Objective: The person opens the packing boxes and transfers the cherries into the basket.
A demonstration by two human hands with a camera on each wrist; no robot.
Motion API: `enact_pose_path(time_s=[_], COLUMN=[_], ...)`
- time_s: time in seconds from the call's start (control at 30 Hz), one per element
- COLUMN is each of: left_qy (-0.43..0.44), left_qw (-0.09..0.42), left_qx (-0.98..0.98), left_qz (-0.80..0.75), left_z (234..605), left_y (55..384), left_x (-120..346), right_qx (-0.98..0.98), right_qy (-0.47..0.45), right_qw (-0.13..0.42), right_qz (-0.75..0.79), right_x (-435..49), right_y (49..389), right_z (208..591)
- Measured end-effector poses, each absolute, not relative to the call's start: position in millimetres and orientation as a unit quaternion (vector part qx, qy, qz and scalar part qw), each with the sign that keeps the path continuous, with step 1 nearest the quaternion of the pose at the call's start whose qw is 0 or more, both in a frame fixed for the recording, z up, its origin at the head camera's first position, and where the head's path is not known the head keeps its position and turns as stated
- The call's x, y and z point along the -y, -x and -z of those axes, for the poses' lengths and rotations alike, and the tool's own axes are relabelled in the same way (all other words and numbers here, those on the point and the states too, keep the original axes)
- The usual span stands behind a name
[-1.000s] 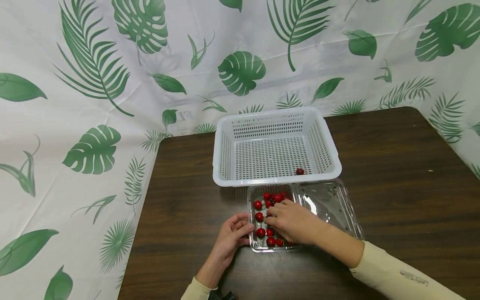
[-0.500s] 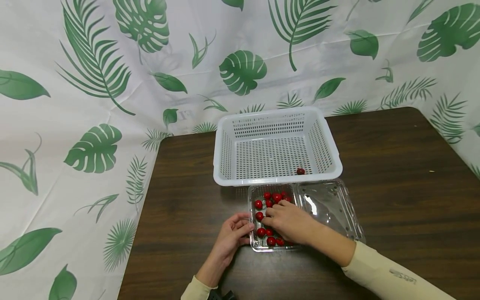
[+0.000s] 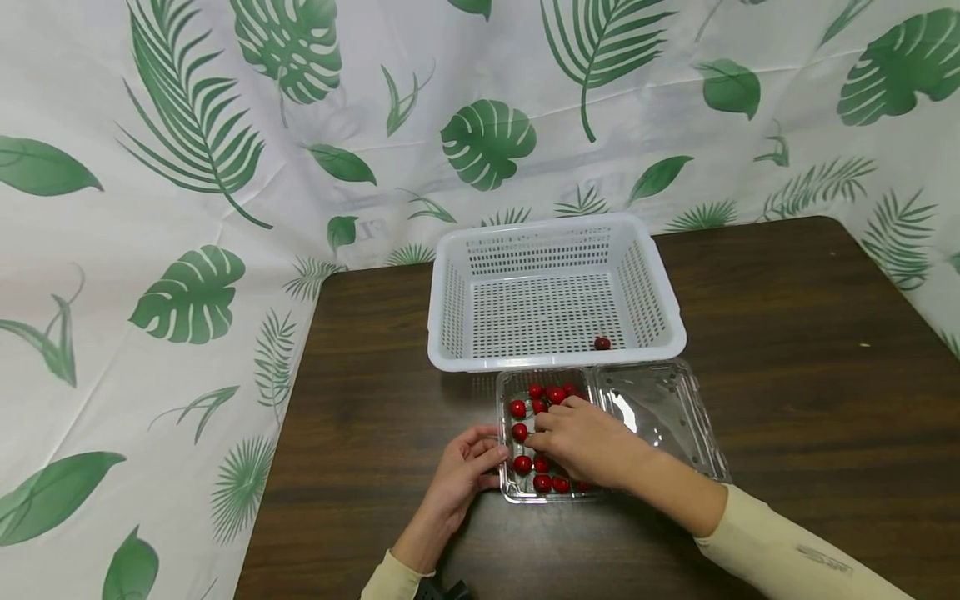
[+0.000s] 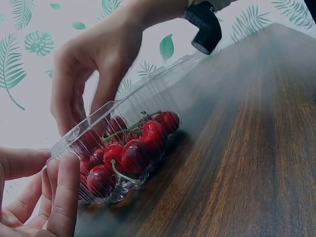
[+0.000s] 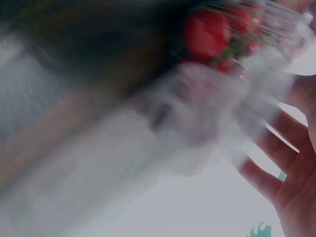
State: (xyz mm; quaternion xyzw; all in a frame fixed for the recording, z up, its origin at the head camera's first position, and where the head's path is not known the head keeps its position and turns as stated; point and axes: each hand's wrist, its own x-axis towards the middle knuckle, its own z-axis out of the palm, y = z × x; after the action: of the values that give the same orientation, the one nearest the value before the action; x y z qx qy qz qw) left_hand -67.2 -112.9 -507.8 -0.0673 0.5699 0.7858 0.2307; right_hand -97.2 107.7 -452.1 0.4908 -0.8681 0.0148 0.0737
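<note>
Red cherries (image 4: pixel 136 157) with green stems lie in a clear plastic clamshell box (image 3: pixel 498 392), whose lid (image 3: pixel 660 408) is folded out to the right. My left hand (image 3: pixel 461 471) grips the near left rim, thumb on top and fingers against the outer wall in the left wrist view. From the right, my right hand (image 3: pixel 588 442) reaches over the box, fingers pointing down among the cherries. Its fingertips are hidden by the box wall and fruit, so I cannot tell whether they pinch a cherry. The right wrist view shows this hand's fingers (image 5: pixel 281 143) behind blurred plastic.
A white perforated basket (image 3: pixel 442 364) stands right behind the box, with one cherry (image 3: pixel 602 342) in its near right corner. Everything rests on a dark wooden table (image 3: pixel 360 400). A leaf-printed white sheet (image 3: pixel 405 167) hangs behind and to the left.
My right hand shifts slightly left and then back right over the cherries, its fingers staying in the box. My left hand keeps its place at the rim.
</note>
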Motion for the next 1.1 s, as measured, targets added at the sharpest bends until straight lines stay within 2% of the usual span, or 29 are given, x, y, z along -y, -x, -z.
enact_pose_path(time_s=[0.33, 0.57, 0.9, 1.1], left_qy=[0.068, 0.069, 0.072, 0.075], left_qw=[0.233, 0.236, 0.235, 0.236], left_qx=[-0.576, -0.582, -0.576, -0.581], left_qz=[-0.781, -0.775, -0.779, -0.775], left_z=[507.0, 505.4, 507.7, 507.5], left_y=[67.0, 69.5, 71.6, 71.6], left_x=[115.4, 114.7, 114.1, 113.5], right_qx=[0.861, 0.869, 0.904, 0.924], right_qy=[-0.489, -0.444, -0.360, -0.323], right_qw=[0.110, 0.147, 0.154, 0.114], right_qz=[-0.088, -0.162, -0.171, -0.172], right_x=[-117.4, -141.0, -183.9, -194.7], right_y=[105.3, 122.4, 144.5, 151.9], right_z=[407.6, 381.7, 381.6, 390.9])
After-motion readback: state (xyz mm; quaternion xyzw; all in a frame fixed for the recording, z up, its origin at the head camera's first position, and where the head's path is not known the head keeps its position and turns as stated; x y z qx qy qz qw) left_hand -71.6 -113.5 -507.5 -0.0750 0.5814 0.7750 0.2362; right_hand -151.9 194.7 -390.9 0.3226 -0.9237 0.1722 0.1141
